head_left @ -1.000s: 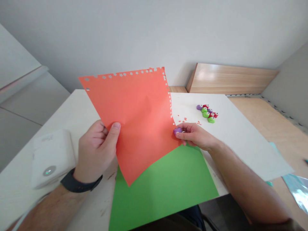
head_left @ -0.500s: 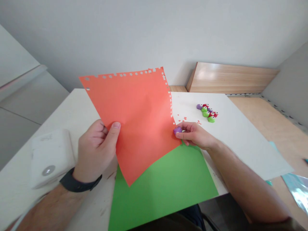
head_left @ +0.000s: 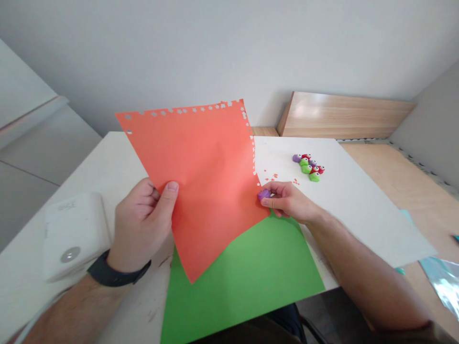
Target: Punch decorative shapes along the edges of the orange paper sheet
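Note:
My left hand [head_left: 145, 220] pinches the left edge of an orange paper sheet [head_left: 204, 177], thumb on its face, holding it tilted above the table. Small shapes are punched out along the sheet's top and right edges. My right hand [head_left: 289, 200] is closed on a small purple paper punch [head_left: 264, 194] set against the sheet's right edge. A green paper sheet [head_left: 247, 277] lies flat on the white table [head_left: 355, 200] beneath, reaching past its near edge. Tiny orange cut-outs [head_left: 274, 177] lie scattered just beyond my right hand.
A cluster of several small purple, green and red punches [head_left: 309, 166] sits on the table at the right rear. A white box-shaped device [head_left: 73, 234] rests at the left. A wooden board [head_left: 344, 114] stands behind, and a shiny bluish sheet [head_left: 442, 284] lies on the floor at right.
The orange sheet has shifted slightly left and down in my left hand. My right hand stays on the purple punch at the sheet's edge.

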### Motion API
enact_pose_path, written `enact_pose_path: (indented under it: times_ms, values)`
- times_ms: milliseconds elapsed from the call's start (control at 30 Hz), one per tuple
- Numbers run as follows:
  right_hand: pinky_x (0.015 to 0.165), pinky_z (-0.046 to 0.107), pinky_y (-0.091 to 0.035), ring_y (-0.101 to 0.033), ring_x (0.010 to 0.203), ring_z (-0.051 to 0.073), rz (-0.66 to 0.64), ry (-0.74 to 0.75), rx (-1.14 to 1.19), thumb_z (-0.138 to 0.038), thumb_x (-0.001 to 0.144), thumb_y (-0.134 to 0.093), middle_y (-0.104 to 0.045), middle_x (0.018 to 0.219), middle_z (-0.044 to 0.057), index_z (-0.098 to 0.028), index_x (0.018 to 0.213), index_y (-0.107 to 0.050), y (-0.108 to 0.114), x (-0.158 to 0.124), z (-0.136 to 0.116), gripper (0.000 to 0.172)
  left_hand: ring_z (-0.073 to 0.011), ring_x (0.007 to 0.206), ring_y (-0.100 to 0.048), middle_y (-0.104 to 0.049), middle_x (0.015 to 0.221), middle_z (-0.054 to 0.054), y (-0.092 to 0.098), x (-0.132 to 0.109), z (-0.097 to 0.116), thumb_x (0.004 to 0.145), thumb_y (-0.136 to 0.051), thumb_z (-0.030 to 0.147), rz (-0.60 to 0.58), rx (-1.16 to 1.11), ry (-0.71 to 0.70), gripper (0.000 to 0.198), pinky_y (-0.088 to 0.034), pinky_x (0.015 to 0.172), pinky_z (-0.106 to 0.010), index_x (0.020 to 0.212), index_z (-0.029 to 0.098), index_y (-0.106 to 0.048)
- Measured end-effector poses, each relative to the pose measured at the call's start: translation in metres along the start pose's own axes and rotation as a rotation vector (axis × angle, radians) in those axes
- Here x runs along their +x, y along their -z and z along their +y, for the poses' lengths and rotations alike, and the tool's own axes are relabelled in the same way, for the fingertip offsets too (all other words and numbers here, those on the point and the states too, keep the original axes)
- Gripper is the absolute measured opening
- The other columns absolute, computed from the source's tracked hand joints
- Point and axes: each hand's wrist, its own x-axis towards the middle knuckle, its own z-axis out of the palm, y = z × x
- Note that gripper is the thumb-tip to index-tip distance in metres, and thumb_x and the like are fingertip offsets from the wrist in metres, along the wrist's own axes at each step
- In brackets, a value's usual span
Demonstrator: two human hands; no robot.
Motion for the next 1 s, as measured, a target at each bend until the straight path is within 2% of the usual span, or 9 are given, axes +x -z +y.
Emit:
enact_pose_path:
  times_ms: [533, 700, 1000]
  values:
    - [0.031, 0.021, -0.029, -0.042, 0.036, 0.007, 0.055, 0.001, -0.028, -0.042, 0.081, -0.079, -0.055, 0.057, -0.006, -0.018, 0.093, -0.063, -0.003, 0.000, -0.001, 0.031, -0.0152, 0.067, -0.061, -0.073, 0.084, -0.002, 0.000, 0.001, -0.006, 0.092, -0.066, 0.043, -0.013, 0.025, 0.038, 0.028, -0.045, 0.060, -0.025, 0.104, 0.018, -0.072]
    - [0.032, 0.020, -0.027, -0.040, 0.035, 0.008, 0.080, 0.032, -0.032, -0.044, 0.085, -0.076, -0.051, 0.049, -0.007, -0.019, 0.099, -0.064, 0.003, 0.002, 0.004, 0.031, -0.0153, 0.067, -0.060, -0.072, 0.083, -0.001, 0.001, 0.001, -0.007, 0.092, -0.067, 0.042, 0.010, 0.059, 0.011, 0.027, -0.044, 0.061, -0.026, 0.101, 0.017, -0.071]
    - [0.033, 0.020, -0.025, -0.036, 0.035, 0.009, 0.060, 0.059, -0.048, -0.044, 0.089, -0.070, -0.055, 0.048, -0.006, -0.019, 0.111, -0.064, 0.013, 0.000, 0.006, 0.034, -0.0146, 0.065, -0.060, -0.070, 0.078, -0.001, 0.000, 0.001, -0.002, 0.092, -0.065, 0.045, 0.022, 0.097, 0.048, 0.028, -0.044, 0.059, -0.025, 0.098, 0.018, -0.071]
